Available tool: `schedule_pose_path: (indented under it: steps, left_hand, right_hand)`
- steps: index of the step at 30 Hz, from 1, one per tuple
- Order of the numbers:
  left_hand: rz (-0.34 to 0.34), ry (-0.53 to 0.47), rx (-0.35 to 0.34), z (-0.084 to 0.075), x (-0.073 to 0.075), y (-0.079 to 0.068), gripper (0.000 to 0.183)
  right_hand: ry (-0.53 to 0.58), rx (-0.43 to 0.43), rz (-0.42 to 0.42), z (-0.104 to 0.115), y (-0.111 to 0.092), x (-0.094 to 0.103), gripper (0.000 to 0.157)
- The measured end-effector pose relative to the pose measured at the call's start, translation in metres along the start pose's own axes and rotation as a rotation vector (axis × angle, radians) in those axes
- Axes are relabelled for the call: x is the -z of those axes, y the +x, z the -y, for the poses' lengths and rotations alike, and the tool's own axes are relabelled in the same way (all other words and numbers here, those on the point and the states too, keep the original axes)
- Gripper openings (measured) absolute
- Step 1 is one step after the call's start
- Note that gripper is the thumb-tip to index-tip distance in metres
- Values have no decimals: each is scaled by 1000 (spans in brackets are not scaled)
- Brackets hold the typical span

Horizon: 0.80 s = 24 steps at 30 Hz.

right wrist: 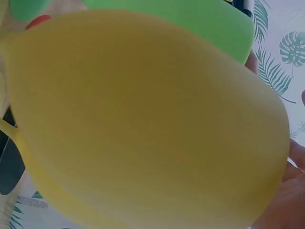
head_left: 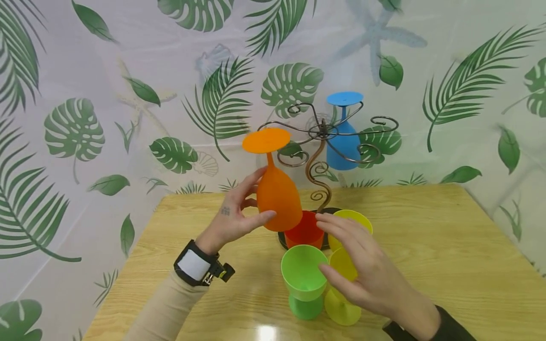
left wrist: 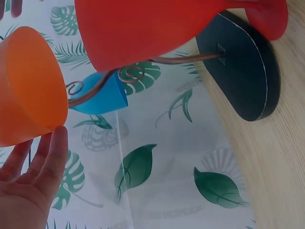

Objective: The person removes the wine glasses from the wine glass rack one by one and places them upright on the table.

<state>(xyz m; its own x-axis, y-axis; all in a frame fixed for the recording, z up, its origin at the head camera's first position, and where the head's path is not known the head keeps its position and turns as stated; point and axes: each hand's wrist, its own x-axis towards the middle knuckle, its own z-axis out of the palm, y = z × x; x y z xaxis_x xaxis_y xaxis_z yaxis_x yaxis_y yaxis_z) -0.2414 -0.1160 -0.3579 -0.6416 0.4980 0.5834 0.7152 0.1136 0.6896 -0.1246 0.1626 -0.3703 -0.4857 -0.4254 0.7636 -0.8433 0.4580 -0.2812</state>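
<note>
My left hand (head_left: 232, 213) holds an orange plastic goblet (head_left: 279, 196) upside down, thumb on the near side of its bowl and fingers around the far side. The goblet's foot is up beside a curled arm of the metal stemware rack (head_left: 323, 129). In the left wrist view, fingertips (left wrist: 58, 143) lie at the orange bowl's rim. My right hand (head_left: 371, 265) reaches over the yellow goblets with fingers extended and nothing gripped. A yellow goblet (right wrist: 147, 119) fills most of the right wrist view and hides much of that hand.
A blue goblet (head_left: 343, 147) hangs upside down from the rack. Upright around the dark base (left wrist: 243, 62) are a red goblet (head_left: 304, 232), a green goblet (head_left: 304, 274), a front yellow goblet (head_left: 343, 310) and a rear yellow goblet (head_left: 356, 219). A leaf-patterned cloth (head_left: 128, 42) hangs behind the table (head_left: 426, 227).
</note>
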Motion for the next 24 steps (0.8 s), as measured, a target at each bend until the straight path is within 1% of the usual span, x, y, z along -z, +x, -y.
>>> schedule_pose_path:
  steps: [4,7,12,17,20,24]
  left_hand:
    - [32,-21,-16,-6,-6,-1,87]
    - [53,-43,-44,-11,-9,-2,87]
    - [89,-46,-86,-21,-16,1,87]
    - [106,-42,-96,-27,-20,2,89]
    - [113,-51,-93,-29,-23,-1,89]
    - [131,-62,-89,-30,-27,-5,89]
  right_hand:
    - [-6,15,19,1,4,-2,52]
    - [-12,34,17,1,6,-3,47]
    - [-15,47,10,2,8,-2,45]
    - [-17,77,-17,2,10,-3,44]
    - [-33,93,-37,4,11,-3,42]
    - [-43,144,-78,5,16,-3,37]
